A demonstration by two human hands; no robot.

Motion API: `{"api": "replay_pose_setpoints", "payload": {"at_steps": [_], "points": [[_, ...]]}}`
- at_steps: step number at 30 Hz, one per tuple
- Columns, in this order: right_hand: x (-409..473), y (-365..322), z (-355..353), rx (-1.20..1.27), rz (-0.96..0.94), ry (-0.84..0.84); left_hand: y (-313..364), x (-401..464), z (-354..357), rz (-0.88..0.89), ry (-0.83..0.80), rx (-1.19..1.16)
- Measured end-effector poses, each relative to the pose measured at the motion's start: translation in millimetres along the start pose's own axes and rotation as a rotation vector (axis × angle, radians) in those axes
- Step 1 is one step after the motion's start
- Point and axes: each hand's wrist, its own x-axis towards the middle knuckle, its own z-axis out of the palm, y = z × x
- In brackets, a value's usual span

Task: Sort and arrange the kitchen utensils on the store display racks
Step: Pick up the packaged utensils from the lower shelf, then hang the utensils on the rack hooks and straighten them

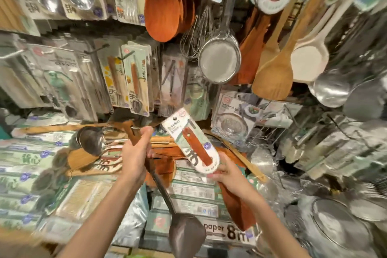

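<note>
Your right hand (228, 176) gripped the carded wooden spatula (192, 144) by its middle, card end tilted up-left; your left hand (136, 153) clenched several utensil handles (134, 132)

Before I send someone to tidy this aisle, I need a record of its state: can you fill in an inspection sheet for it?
Surface: lower shelf covered in flat packaged goods.
Job's things: carded wooden utensil held up; dark long-handled utensils held in a bunch.
Clutter: loose wooden spatulas and a steel ladle piled on the packs.
Grippers: left hand grips the utensil handles; right hand holds the card's lower end, fingers curled round it.
Cables: nothing seen.
Surroundings: wire strainer, whisk, wooden spoons and carded cutlery hang on hooks; steel bowls at lower right.
</note>
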Motion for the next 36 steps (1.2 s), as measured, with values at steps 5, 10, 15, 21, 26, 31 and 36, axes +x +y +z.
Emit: {"api": "replay_pose_setpoints", "payload": {"at_steps": [5,10,15,21,26,31,36], "points": [[-30,-59,-15,-0.155,-0.185,-0.057,15,-47,41,0.040,-0.107,-0.008],[-52,-112,-32,-0.159,-0.271,-0.064,67,-73,77,0.184,-0.166,-0.018],[-65,-181,-46,-0.166,-0.422,0.032,115,-80,102,0.261,-0.234,0.026],[-67,-279,-47,0.002,-0.681,0.232,155,-89,140,0.318,-0.354,0.109],[-71,-312,-53,0.076,-0.783,0.385,176,-82,162,0.375,-0.405,0.080],[-70,-343,-83,0.070,-0.886,0.571,184,-69,170,0.406,-0.426,0.094],[-50,-373,-112,-0.021,-0.880,0.668,198,-63,185,0.414,-0.470,0.095]]}}
